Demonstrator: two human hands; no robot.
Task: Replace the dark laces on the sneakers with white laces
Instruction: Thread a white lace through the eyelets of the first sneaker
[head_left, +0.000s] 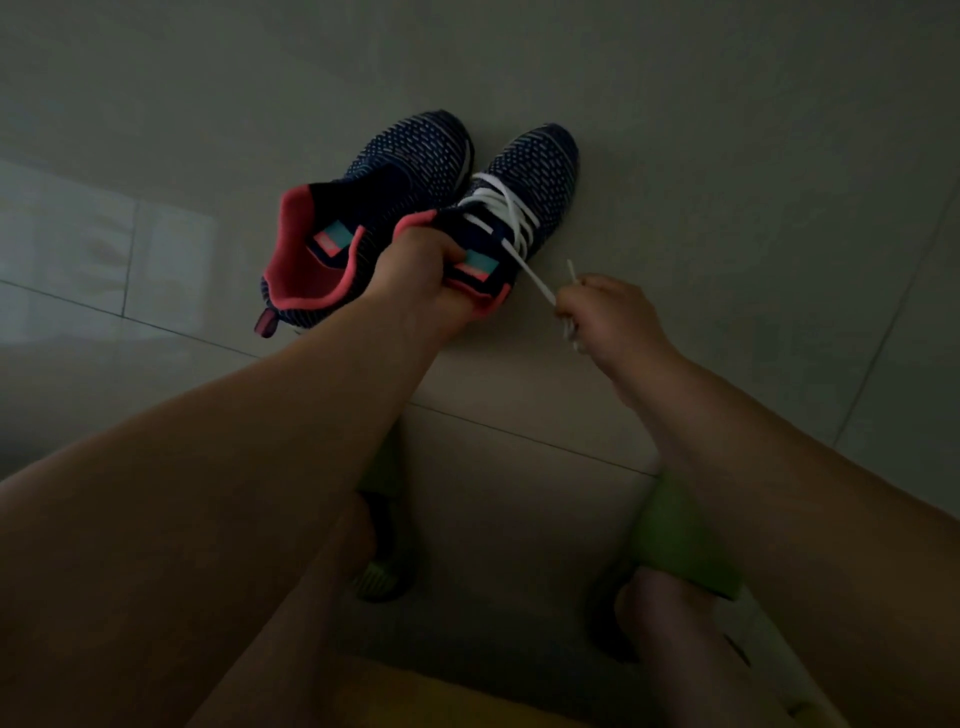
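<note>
- My left hand (415, 275) grips the coral-lined collar and tongue of the right-hand navy knit sneaker with white flecks (511, 208), fingers curled around the opening to steady it.
- My right hand (602, 312) pinches the flat white woven lace (506, 215) near its free ends; one strand runs taut from my fingers up to the eyelets, and a stiff tip pokes out above my knuckles.
- That lace already crisscrosses most of this shoe, so I judge the threading here nearly done.
- The lace looks light, soft and limp; I would hold it by the hard tip for threading, since the flat part will likely twist and slip.
- The sneaker seems light with a soft upper, so I would take it at the firmer collar, which should keep it from folding.
- The matching second navy knit sneaker (363, 208) lies just beside, touching, and shows no lace.
- Both shoes rest on the pale glossy tiled floor (727, 156).
</note>
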